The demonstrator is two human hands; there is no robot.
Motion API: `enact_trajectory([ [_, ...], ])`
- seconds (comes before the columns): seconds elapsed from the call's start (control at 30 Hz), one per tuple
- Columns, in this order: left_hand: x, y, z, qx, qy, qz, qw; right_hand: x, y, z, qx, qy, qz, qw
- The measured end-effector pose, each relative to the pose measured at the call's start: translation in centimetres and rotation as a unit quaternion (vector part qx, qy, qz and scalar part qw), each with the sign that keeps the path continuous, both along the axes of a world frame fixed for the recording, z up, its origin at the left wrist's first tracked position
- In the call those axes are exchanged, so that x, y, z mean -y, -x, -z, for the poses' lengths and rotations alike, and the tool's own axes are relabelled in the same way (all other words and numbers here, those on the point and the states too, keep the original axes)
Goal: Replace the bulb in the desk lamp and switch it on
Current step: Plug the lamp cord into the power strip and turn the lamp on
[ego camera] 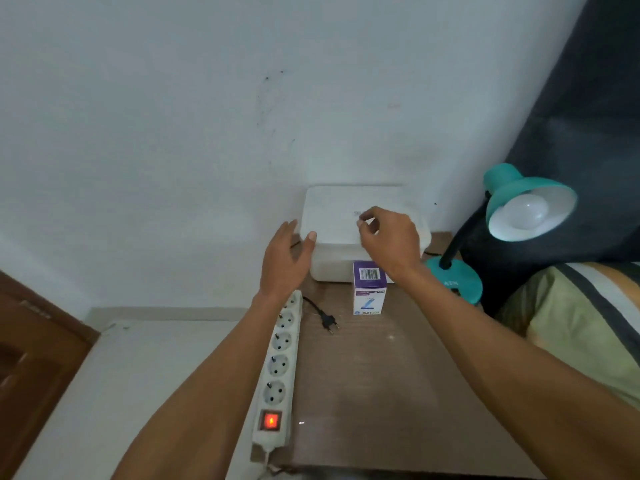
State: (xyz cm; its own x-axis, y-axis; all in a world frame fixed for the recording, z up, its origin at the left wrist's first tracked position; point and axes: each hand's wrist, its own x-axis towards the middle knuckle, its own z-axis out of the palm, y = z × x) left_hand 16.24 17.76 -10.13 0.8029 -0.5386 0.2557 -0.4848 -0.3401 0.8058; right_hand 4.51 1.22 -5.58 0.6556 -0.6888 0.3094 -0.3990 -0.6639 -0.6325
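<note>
On the brown table [398,393] against the white wall, largest first: a white box [346,209] sits at the back, a white power strip [278,362] runs along the table's left edge with its red switch lit, and the teal desk lamp [519,202] stands at the back right corner, base [457,282] on the table, black neck curving up, shade tilted toward the camera. A white bulb [524,214] is seated in the shade, unlit, its axis pointing out of the shade mouth toward the viewer and a bit left. A small purple-and-white bulb carton [369,287] stands upright just in front of the white box, between the hands and the lamp base. The black plug [329,322] lies loose on the table beside the strip, not in any socket. Both hands hover over the white box, holding nothing: left hand [289,258] open, fingers spread and apart; right hand [389,237] loosely curled, thumb and forefinger near each other but pinching nothing visible. Key relation: the lamp and bulb lie to the right of and slightly above the right hand, well apart from the left, so the right hand is the nearer one for unscrewing; the carton is just below the right wrist. Task looks barely started.
</note>
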Motion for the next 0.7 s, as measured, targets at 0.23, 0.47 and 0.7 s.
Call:
enact_trajectory([
  [0.23,-9.8,4.3,7.2,-0.092,-0.043,-0.015,0.995,-9.8,-1.0,6.7,-0.135,-0.024,-0.093,0.986],
  [0.47,-15.0,7.4,10.8,-0.188,-0.050,0.069,0.978,-12.3,-0.8,12.1,-0.273,0.019,-0.075,0.959],
  [0.7,-16.0,7.8,11.0,-0.202,-0.066,0.147,0.966,-12.6,-1.5,12.7,-0.288,0.024,-0.041,0.957],
])
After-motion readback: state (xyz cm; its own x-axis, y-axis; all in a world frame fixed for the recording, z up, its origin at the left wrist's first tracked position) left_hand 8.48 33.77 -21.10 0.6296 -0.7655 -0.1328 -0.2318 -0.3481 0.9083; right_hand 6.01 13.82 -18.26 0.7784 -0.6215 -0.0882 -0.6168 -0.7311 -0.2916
